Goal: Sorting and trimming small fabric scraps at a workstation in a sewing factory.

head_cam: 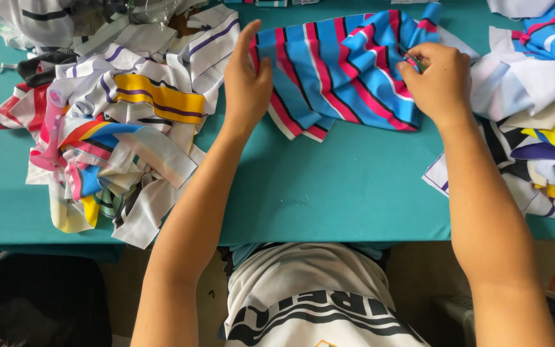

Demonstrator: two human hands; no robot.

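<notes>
Shirt point(309, 308) comes first, nearest the camera — white cloth with bold dark lettering, worn by the person and hanging just below the desk's near edge. Above it both bare forearms reach up over the desk point(329, 193), whose teal covering looks smooth and matte, with a few bits of lint on it.

The striped cloth point(335, 77) lies at the far middle of the desk, between the two hands. It is thin and slightly shiny, with blue, pink, black and white bands, rumpled into soft folds with one corner pointing back toward the shirt. The left hand point(246, 80) clamps the cloth's left edge, thumb underneath and fingers closed over the top. The right hand point(437, 80) is bunched tight on the cloth's right side, fingertips pinched around a fold and something small and green that I cannot make out.

By my reading the step in hand is working a spot on the right side while the left holds the piece taut; the next move calls for steady tension and a fine pinch, since the fabric looks slippery.

Left of the striped cloth sprawls a heap of scraps point(117, 128) — white, yellow, purple, pink strips. Right of it sits another pile point(534, 109) of similar cut pieces.
</notes>
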